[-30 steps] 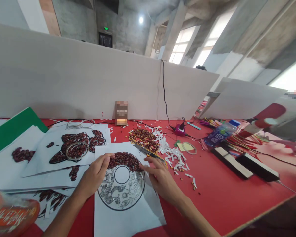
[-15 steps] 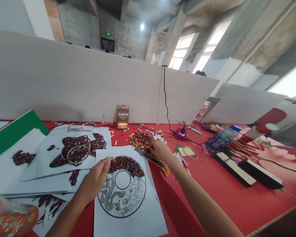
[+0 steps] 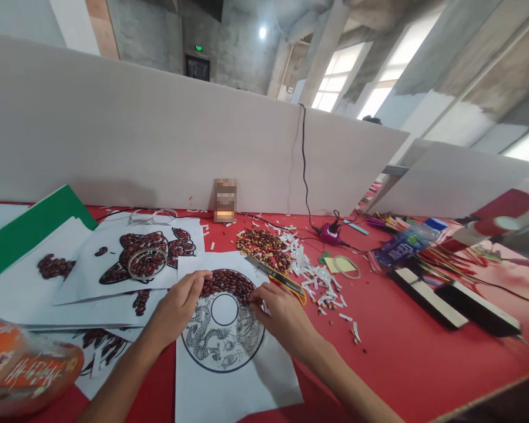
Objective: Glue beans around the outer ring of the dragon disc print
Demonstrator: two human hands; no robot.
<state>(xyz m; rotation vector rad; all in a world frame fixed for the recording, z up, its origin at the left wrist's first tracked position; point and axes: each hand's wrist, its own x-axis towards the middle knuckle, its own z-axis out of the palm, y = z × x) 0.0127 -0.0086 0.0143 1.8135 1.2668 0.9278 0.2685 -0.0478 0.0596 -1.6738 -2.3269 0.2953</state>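
Observation:
A sheet of white paper (image 3: 238, 395) lies in front of me, printed with a round dragon pattern (image 3: 207, 332) around a blank centre circle. Dark red beans (image 3: 227, 284) cover the upper band of the ring. At the ring's upper left, my left hand (image 3: 183, 299) rests on the paper, fingers stretched out and holding nothing. My right hand (image 3: 280, 311) pinches a bean at the right end of the bean band; the fingertips mostly hide it. Behind that hand lies a box cutter (image 3: 275, 275), beside a pile of mixed red and yellow beans (image 3: 264, 245).
Bean-covered pictures (image 3: 143, 255) with a tape roll (image 3: 147, 263) lie left, near an orange-labelled package (image 3: 30, 370). Paper scraps (image 3: 311, 264), a purple plug adapter (image 3: 330, 232), a bottle (image 3: 412, 241) and black-and-white boxes (image 3: 429, 298) are right. A white partition (image 3: 158, 147) stands behind.
My right hand has come from the bean pile down and left to the ring's right side. My left hand stays on the paper. The view has shifted slightly.

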